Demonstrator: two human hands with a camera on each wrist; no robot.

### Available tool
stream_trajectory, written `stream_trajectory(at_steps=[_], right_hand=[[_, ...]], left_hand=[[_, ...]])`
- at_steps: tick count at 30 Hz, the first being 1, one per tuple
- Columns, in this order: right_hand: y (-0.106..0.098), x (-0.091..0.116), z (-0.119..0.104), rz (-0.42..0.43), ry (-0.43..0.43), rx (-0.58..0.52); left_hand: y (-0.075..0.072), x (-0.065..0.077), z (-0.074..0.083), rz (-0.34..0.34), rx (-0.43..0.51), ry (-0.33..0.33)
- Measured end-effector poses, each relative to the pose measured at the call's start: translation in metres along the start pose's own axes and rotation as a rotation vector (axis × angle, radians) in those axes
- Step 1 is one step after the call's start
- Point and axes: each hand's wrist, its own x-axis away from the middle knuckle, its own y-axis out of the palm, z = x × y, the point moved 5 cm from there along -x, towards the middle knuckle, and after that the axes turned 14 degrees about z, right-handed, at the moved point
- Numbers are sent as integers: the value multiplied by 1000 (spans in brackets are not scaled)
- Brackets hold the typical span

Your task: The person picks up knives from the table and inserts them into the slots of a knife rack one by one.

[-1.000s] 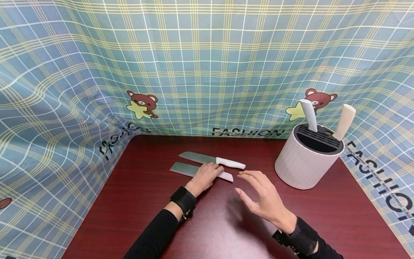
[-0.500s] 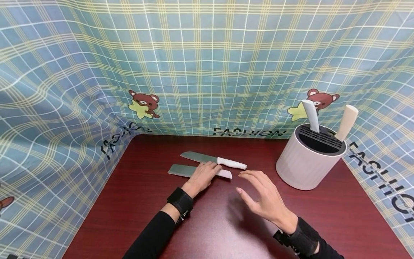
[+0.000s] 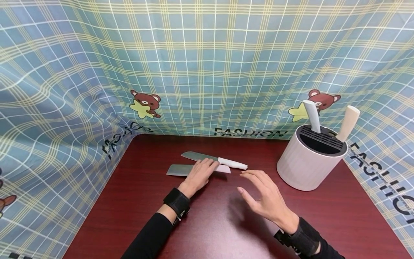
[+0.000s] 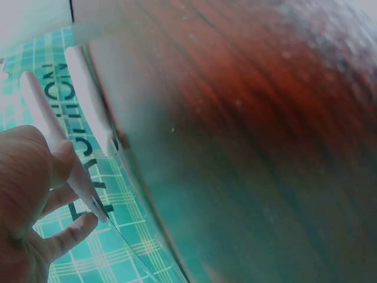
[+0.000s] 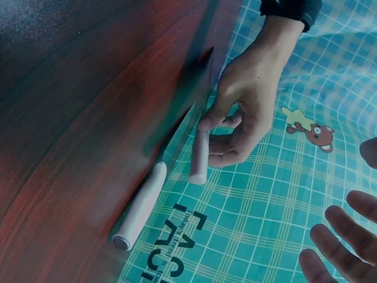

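My left hand [image 3: 198, 174] pinches a cleaver-shaped knife [image 3: 179, 170] by its white handle, thumb and fingers on opposite sides. Its broad blade points left, and a shadow shows under the handle. In the right wrist view the held handle [image 5: 200, 158] stands off the tabletop. Just behind lies a second knife [image 3: 234, 164], white-handled with a pointed blade, flat on the table. The right hand [image 3: 266, 196] hovers over the table to the right of both knives, fingers spread and relaxed, holding nothing; its fingers [image 5: 321, 268] show at the right wrist view's edge.
A white ribbed knife block [image 3: 304, 165] with a black slotted top stands at the back right. A grey-white handle [image 3: 312, 117] and a cream handle [image 3: 348, 124] stick up from it. Plaid cloth [image 3: 207, 72] hangs behind and beside the dark red table [image 3: 213, 230].
My left hand has drawn the cleaver-shaped knife slightly left and turned it, its handle end swinging away and rising from the table. The right hand stays nearly still.
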Motion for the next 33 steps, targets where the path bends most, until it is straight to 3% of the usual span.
stream_trajectory(at_steps=[10,33], right_hand=[[-1,-1,1,-2,11,0],[-3,-3,2,-13,16,13]], left_hand=[[-14,-5,-5,81,24,-2],[-40,-14,-13,265,107,-79]])
